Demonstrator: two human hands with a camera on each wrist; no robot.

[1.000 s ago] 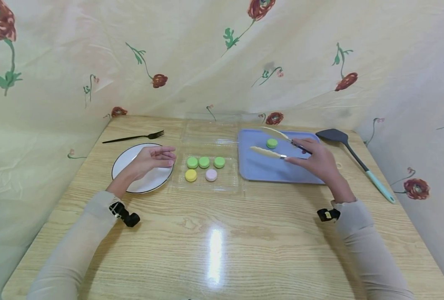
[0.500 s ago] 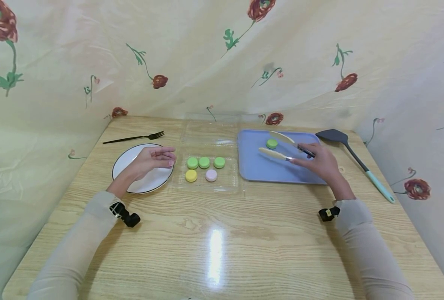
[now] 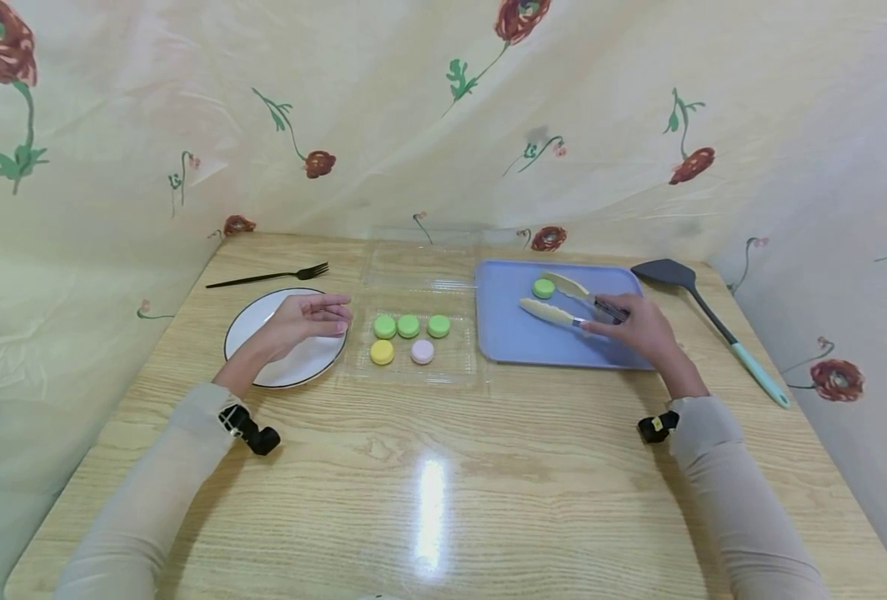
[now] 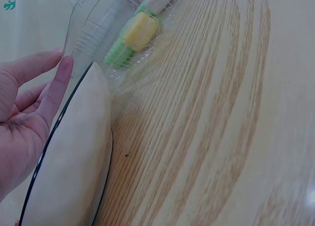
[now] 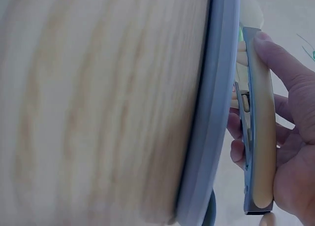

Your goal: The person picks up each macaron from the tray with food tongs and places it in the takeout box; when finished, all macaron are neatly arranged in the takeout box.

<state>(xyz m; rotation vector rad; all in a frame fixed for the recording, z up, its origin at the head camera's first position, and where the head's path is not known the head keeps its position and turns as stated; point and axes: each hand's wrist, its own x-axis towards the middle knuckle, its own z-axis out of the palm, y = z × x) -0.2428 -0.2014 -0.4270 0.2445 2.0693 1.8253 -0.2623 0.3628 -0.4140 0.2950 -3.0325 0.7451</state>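
Note:
My right hand (image 3: 638,325) holds a pair of tongs (image 3: 548,312) low over the blue tray (image 3: 518,346), their cream tips spread apart. A green macaron (image 3: 543,288) lies on the tray beside the far tip. In the right wrist view, thumb and fingers grip the tongs' handle (image 5: 263,137) from both sides. My left hand (image 3: 301,327) is above the white plate (image 3: 244,337), fingers loosely extended and holding nothing. Between plate and tray sits an open clear plastic box (image 3: 458,371) with several macarons: green ones (image 3: 408,326), a yellow one (image 3: 382,352) and a pink one (image 3: 423,351).
A black fork (image 3: 271,276) lies behind the plate. Right of the tray rests a turner (image 3: 702,304) with a dark head and mint handle. The box's clear lid (image 3: 421,258) stands open toward the flowered cloth (image 3: 383,108) at the back.
The tongs have shifted right and lower over the tray, bringing the far tip beside the green macaron. The left hand stays where it was.

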